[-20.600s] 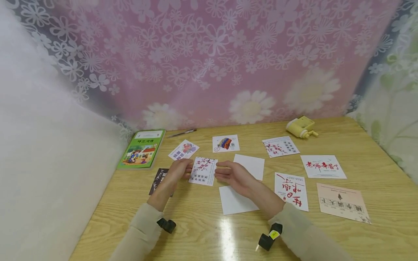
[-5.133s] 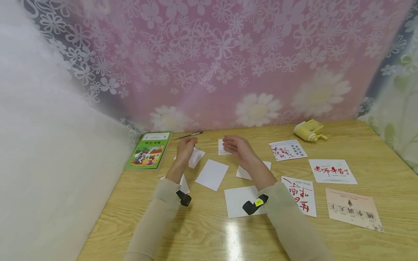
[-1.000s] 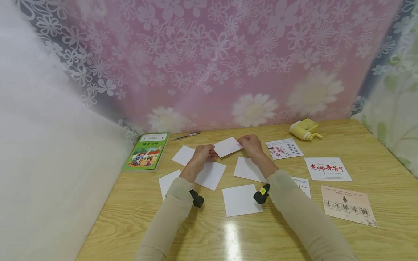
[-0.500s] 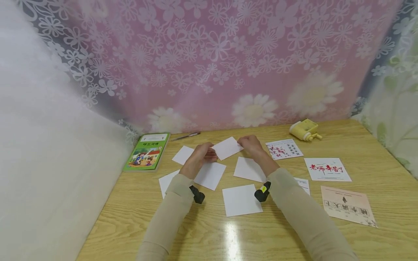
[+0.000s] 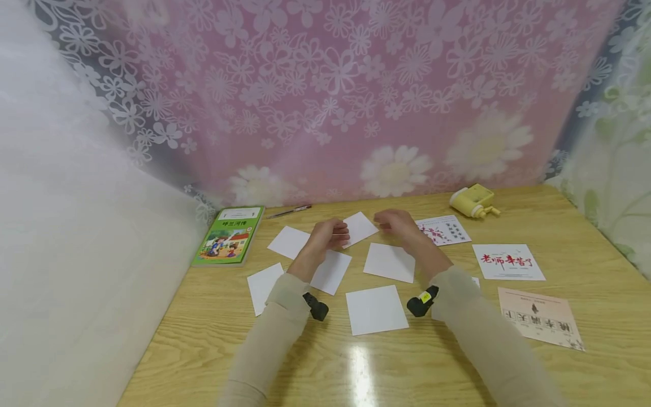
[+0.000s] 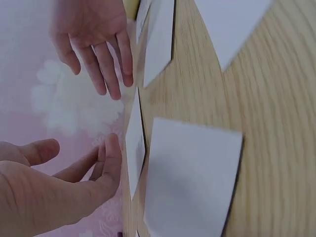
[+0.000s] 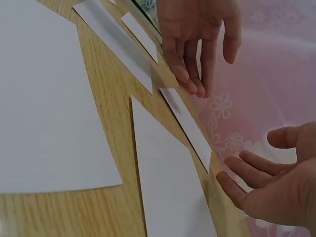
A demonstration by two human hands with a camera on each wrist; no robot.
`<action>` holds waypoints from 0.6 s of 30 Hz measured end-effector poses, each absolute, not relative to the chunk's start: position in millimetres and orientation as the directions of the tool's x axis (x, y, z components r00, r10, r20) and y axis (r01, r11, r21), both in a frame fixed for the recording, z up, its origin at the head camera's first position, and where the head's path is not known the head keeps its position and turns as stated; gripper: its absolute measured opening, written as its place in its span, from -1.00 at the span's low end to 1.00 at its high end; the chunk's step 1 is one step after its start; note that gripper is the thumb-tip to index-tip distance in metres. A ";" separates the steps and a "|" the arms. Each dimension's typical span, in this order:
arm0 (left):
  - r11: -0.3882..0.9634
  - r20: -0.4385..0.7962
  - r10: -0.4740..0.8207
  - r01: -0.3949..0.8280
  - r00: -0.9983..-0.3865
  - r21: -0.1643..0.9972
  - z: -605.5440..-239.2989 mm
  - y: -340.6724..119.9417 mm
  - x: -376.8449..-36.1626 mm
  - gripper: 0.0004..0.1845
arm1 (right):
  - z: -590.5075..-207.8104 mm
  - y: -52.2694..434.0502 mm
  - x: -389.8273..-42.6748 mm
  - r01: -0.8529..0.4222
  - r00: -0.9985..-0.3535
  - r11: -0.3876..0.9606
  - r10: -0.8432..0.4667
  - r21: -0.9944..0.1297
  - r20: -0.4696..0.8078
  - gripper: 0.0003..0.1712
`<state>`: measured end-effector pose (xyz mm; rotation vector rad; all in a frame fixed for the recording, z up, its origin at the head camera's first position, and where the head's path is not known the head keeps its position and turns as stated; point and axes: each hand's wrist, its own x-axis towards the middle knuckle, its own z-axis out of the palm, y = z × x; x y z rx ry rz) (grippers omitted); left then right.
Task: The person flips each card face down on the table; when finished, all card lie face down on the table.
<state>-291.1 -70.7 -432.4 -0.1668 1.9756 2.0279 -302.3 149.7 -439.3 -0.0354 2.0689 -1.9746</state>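
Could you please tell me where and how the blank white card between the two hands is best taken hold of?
Probably pinch the white card by its right edge, the right hand coming from the right: it lies thin and flat, that edge uncovered.

Left arm (image 5: 272,339) and right arm (image 5: 490,333) are stretched forward, both sleeved in beige. Left hand (image 5: 328,236) and right hand (image 5: 400,226) are held apart, palms turned toward each other; fingers (image 6: 112,160) loosely bent, thumbs (image 6: 43,150) spread from them.

Between left hand (image 5: 328,236) and right hand (image 5: 400,226) a gap lies above the far card (image 5: 360,226); the curtain (image 5: 325,141) bars passage behind.
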 end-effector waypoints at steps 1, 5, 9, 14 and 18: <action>-0.009 -0.280 0.152 -0.284 -0.948 0.959 -432.4 -67.1 -290.3 -0.48 | -439.6 153.0 -301.7 0.168 -0.960 0.061 -0.215 -0.984 -0.177 -0.38; -0.033 -0.256 0.203 -0.268 -0.945 0.963 -432.3 -48.2 -287.9 -0.48 | -440.1 171.2 -297.9 0.168 -0.960 0.067 -0.216 -0.983 -0.179 -0.34; -0.075 -0.262 0.233 -0.286 -0.937 0.955 -433.0 -26.4 -285.3 -0.49 | -439.4 194.5 -289.7 0.171 -0.963 0.082 -0.196 -0.982 -0.185 -0.31; -0.147 -0.256 0.251 -0.298 -0.933 0.943 -436.1 -0.2 -282.9 -0.48 | -439.7 225.3 -282.1 0.185 -0.971 0.080 -0.140 -0.979 -0.195 -0.30; -0.217 -0.269 0.265 -0.329 -0.926 0.919 -439.6 17.5 -281.5 -0.46 | -440.1 247.9 -278.8 0.174 -0.978 0.104 -0.100 -0.979 -0.184 -0.29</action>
